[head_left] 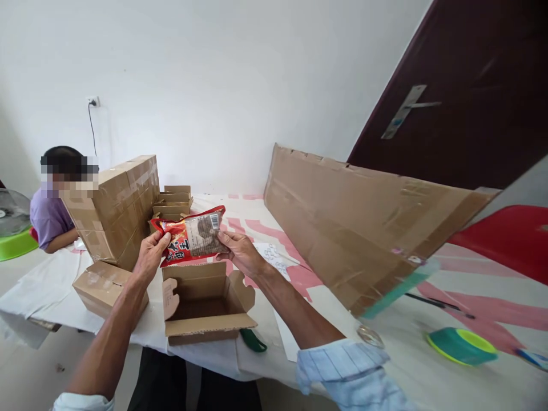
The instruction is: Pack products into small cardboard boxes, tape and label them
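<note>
A red food packet (199, 235) with a clear window and a barcode label is stretched between my two hands; brown contents show through the window. My left hand (153, 251) pinches its left end, thumb on top. At the other end, my right hand (243, 251) grips the packet's right edge between thumb and fingers. Below the packet, an open cardboard box (205, 330) stands at the table's front edge, its flaps up and no contents visible in the part of its inside that shows. A closed carton (103, 285) sits beside my left forearm.
Stacked taped cartons (124, 200) rise at the left, with open boxes (173, 200) behind them. A person in a purple top (51, 217) sits beyond. A large cardboard panel (363, 228) leans at the right, near a green tape roll (462, 345) and printed paper (274, 257).
</note>
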Demonstrator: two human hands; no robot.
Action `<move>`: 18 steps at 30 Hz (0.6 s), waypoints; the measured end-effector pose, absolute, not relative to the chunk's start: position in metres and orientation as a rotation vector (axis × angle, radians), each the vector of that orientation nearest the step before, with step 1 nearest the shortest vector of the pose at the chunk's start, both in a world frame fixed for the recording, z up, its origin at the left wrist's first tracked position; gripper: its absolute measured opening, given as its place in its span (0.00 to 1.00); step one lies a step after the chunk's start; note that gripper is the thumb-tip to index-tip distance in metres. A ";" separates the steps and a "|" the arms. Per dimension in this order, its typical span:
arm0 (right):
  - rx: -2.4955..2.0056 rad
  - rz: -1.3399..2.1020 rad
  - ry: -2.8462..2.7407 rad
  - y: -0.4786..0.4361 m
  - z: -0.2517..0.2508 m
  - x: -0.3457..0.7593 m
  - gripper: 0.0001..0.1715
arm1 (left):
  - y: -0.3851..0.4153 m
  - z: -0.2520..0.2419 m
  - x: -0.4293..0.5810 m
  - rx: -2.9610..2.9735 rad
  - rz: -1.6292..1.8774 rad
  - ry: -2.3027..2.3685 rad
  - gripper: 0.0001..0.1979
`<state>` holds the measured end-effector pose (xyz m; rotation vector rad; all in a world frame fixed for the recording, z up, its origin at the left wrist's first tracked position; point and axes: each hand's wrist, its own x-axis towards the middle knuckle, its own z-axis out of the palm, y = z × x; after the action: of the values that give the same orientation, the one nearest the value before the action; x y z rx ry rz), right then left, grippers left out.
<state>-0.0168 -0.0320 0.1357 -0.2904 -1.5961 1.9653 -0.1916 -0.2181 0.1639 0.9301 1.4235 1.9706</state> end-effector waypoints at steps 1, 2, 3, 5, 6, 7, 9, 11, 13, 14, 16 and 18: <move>-0.307 1.979 -1.571 -0.031 0.133 -0.020 0.32 | -0.216 0.161 -0.196 0.904 1.955 1.421 0.27; -0.324 1.997 -1.552 -0.030 0.130 -0.022 0.32 | -0.214 0.157 -0.200 0.879 1.944 1.420 0.26; -0.343 2.016 -1.537 -0.029 0.126 -0.023 0.32 | -0.212 0.155 -0.203 0.861 1.935 1.422 0.26; -0.388 2.035 -1.510 -0.029 0.121 -0.025 0.32 | -0.211 0.151 -0.207 0.827 1.917 1.408 0.27; -0.408 2.034 -1.500 -0.028 0.118 -0.026 0.32 | -0.210 0.150 -0.208 0.809 1.907 1.392 0.28; -0.425 2.025 -1.492 -0.028 0.115 -0.028 0.32 | -0.210 0.151 -0.209 0.787 1.898 1.374 0.28; -0.446 2.002 -1.484 -0.026 0.112 -0.031 0.32 | -0.209 0.152 -0.211 0.744 1.893 1.345 0.28; -0.458 1.986 -1.485 -0.023 0.110 -0.035 0.33 | -0.207 0.153 -0.214 0.714 1.907 1.342 0.26; -0.484 1.969 -1.493 -0.019 0.108 -0.039 0.34 | -0.204 0.152 -0.218 0.676 1.925 1.347 0.24; -0.503 1.960 -1.500 -0.017 0.106 -0.042 0.34 | -0.201 0.149 -0.221 0.652 1.932 1.353 0.23; -0.554 1.940 -1.521 -0.013 0.102 -0.046 0.35 | -0.196 0.141 -0.226 0.596 1.940 1.374 0.21; -0.611 1.913 -1.548 -0.010 0.096 -0.050 0.35 | -0.189 0.130 -0.231 0.530 1.944 1.403 0.19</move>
<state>-0.0499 -0.0099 0.0959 -0.6109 -1.5476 1.9130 -0.2308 -0.1895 0.1297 0.5299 1.4033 1.9438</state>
